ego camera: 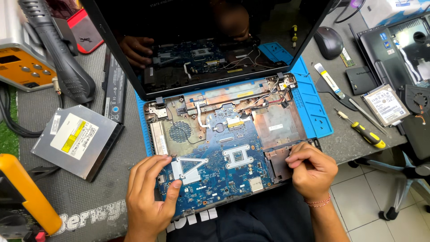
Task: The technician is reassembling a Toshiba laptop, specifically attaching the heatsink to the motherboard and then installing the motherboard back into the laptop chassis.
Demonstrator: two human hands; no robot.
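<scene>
An opened laptop (pixel 224 112) lies on a blue work mat (pixel 313 107), its keyboard cover removed so that the blue motherboard (pixel 224 166) shows in the lower half of the base, with the dark screen tilted up behind. The left hand (pixel 150 197) lies spread on the near left corner of the board, fingers extended and the thumb pressing beside a grey triangular bracket (pixel 190 166); it grasps nothing. The right hand (pixel 313 170) is curled at the board's right edge, next to the empty bay in the base, fingertips pinched together; whether a small part sits between them cannot be told from this angle. Left of the laptop an optical drive (pixel 76 139) lies flat on the grey bench, a long battery (pixel 114 87) just above it. To the right lie a yellow-handled screwdriver (pixel 365 132), a hard drive (pixel 385 104) and a mouse (pixel 329 41).
</scene>
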